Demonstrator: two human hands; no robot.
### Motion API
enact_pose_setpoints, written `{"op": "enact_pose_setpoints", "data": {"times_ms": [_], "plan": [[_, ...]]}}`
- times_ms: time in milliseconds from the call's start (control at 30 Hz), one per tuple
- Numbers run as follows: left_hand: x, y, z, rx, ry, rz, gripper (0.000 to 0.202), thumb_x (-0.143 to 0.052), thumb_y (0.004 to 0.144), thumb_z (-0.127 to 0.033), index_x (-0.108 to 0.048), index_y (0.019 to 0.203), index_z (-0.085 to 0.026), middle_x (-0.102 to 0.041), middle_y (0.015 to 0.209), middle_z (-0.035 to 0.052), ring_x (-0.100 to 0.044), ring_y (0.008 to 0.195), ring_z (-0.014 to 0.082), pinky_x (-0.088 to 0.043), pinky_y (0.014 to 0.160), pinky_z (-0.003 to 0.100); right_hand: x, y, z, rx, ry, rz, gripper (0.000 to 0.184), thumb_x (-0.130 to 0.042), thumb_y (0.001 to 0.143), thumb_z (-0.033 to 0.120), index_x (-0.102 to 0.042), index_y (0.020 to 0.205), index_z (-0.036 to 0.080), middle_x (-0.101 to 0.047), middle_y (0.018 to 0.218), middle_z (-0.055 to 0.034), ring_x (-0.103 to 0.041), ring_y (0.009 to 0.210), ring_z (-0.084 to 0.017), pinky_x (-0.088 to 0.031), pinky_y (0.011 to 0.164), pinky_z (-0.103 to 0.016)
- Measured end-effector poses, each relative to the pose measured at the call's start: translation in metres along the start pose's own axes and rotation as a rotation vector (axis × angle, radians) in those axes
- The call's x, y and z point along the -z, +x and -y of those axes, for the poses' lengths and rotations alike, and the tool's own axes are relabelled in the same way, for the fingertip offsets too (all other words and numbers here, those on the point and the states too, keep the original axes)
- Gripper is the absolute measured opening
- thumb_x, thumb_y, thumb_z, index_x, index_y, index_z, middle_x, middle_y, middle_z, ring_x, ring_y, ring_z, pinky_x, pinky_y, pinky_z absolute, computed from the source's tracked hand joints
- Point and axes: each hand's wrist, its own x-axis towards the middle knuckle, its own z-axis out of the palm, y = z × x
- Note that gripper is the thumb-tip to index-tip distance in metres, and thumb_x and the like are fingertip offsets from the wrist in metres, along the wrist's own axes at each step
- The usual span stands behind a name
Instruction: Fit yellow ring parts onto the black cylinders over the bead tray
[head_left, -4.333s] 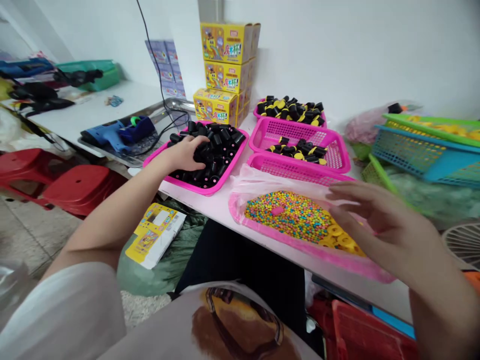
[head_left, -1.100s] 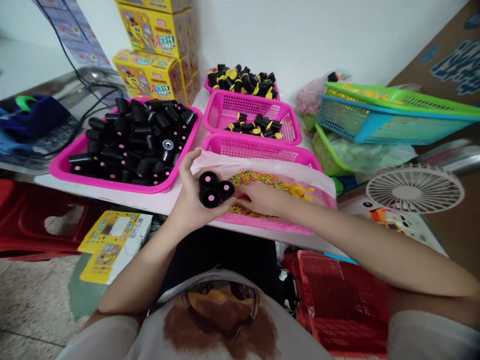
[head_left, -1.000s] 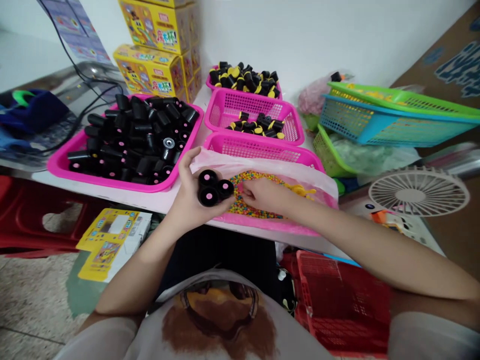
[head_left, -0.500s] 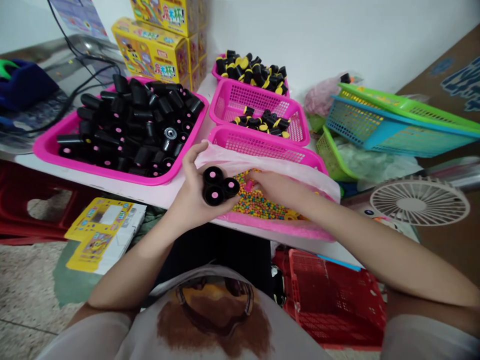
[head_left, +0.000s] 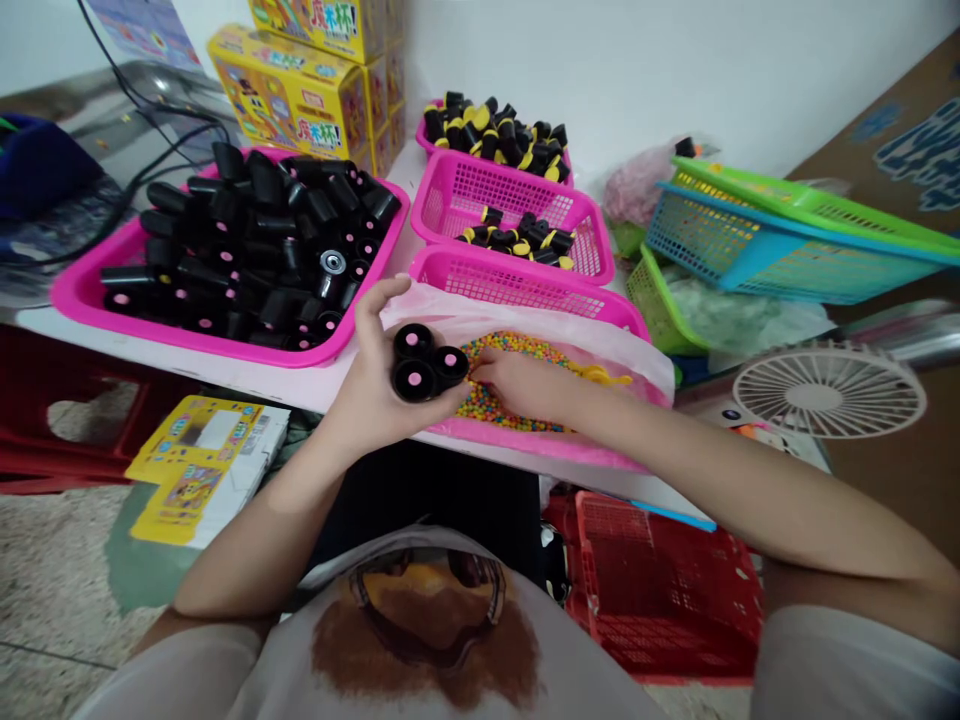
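My left hand (head_left: 375,385) is wrapped round three black tubes (head_left: 420,364) with pink centres, held upright at the table's front edge. My right hand (head_left: 517,383) rests on a heap of small multicoloured beads (head_left: 517,352) in a pink tray lined with clear plastic (head_left: 555,445); its fingertips are pinched right beside the tubes, and what they hold is too small to see. Yellow rings (head_left: 600,376) lie on the beads behind that hand. To the left a big pink tray (head_left: 90,305) is full of more black tubes (head_left: 255,255).
Pink baskets (head_left: 517,215) behind hold black tubes with yellow caps. Yellow boxes (head_left: 300,85) are stacked at the back left. Blue and green baskets (head_left: 757,250) and a white fan (head_left: 829,388) stand right. A red crate (head_left: 667,590) sits under the table.
My left hand went from the big tray of tubes to the front edge with three tubes in it. My right hand came down onto the beads and drew close to the tubes.
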Motion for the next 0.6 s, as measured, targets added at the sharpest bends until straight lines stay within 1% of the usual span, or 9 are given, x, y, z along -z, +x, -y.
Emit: {"op": "enact_pose_setpoints", "data": {"times_ms": [100,167,233,333,400,500,567,600], "plan": [[0.001,0.001,-0.001,0.004,-0.016,0.006,0.085,-0.083,0.073,-0.03,-0.029,0.14,-0.03,-0.057,0.11,0.0044,-0.066,0.083,0.0189,-0.056,0.072,0.036,-0.006,0.005,0.004,0.118,0.121,-0.056,0.038,-0.056,0.08,-0.008,-0.076,0.104,0.015,-0.073,0.119,-0.0123,-0.072,0.098,-0.022,-0.053,0.087,-0.031],[0.002,0.001,-0.001,0.007,-0.018,0.01,0.084,-0.083,0.072,-0.028,-0.03,0.138,-0.03,-0.057,0.108,0.0037,-0.066,0.083,0.019,-0.056,0.072,0.035,-0.006,0.006,0.006,0.157,0.2,-0.073,0.04,-0.056,0.075,-0.01,-0.076,0.101,0.013,-0.076,0.114,-0.0126,-0.072,0.098,-0.023,-0.053,0.085,-0.031],[0.002,0.001,-0.002,0.022,-0.009,0.028,0.082,-0.082,0.072,-0.026,-0.033,0.137,-0.029,-0.058,0.103,0.0021,-0.066,0.083,0.0192,-0.056,0.071,0.035,-0.004,0.006,0.007,0.14,0.259,-0.083,0.039,-0.056,0.074,-0.011,-0.077,0.098,0.011,-0.078,0.104,-0.0116,-0.072,0.095,-0.023,-0.053,0.084,-0.031],[0.003,0.001,-0.005,0.043,0.002,0.048,0.079,-0.082,0.073,-0.025,-0.034,0.136,-0.029,-0.059,0.097,0.0003,-0.067,0.082,0.0196,-0.056,0.072,0.035,0.001,0.002,0.007,0.069,0.338,-0.088,0.035,-0.056,0.078,-0.008,-0.078,0.096,0.012,-0.08,0.092,-0.0072,-0.073,0.087,-0.02,-0.053,0.081,-0.03],[0.004,0.001,-0.007,0.049,0.005,0.056,0.078,-0.082,0.073,-0.025,-0.036,0.136,-0.028,-0.06,0.097,0.0002,-0.068,0.084,0.02,-0.056,0.074,0.035,0.005,-0.003,0.004,0.041,0.409,-0.086,0.03,-0.06,0.082,-0.003,-0.079,0.098,0.014,-0.08,0.092,-0.005,-0.073,0.085,-0.018,-0.053,0.08,-0.029],[0.005,0.003,-0.011,0.067,0.015,0.086,0.071,-0.081,0.073,-0.024,-0.041,0.131,-0.027,-0.061,0.095,-0.0001,-0.068,0.081,0.019,-0.056,0.073,0.033,0.01,-0.014,-0.001,0.021,0.544,-0.116,0.021,-0.069,0.088,0.015,-0.079,0.106,0.018,-0.082,0.1,-0.0035,-0.074,0.091,-0.018,-0.056,0.083,-0.03],[0.005,0.004,-0.014,0.083,0.018,0.099,0.067,-0.081,0.073,-0.023,-0.043,0.128,-0.026,-0.063,0.093,-0.0008,-0.067,0.079,0.0182,-0.055,0.072,0.032,0.014,-0.022,-0.002,0.035,0.649,-0.177,0.024,-0.068,0.091,0.023,-0.078,0.113,0.021,-0.082,0.107,-0.0032,-0.075,0.096,-0.019,-0.057,0.087,-0.032],[0.005,0.005,-0.015,0.092,0.016,0.103,0.066,-0.08,0.073,-0.022,-0.044,0.128,-0.026,-0.063,0.092,-0.0012,-0.067,0.079,0.0179,-0.055,0.072,0.032,0.017,-0.025,-0.001,0.057,0.691,-0.228,0.026,-0.067,0.092,0.024,-0.077,0.116,0.022,-0.081,0.11,-0.0036,-0.075,0.099,-0.02,-0.058,0.089,-0.034]]}}
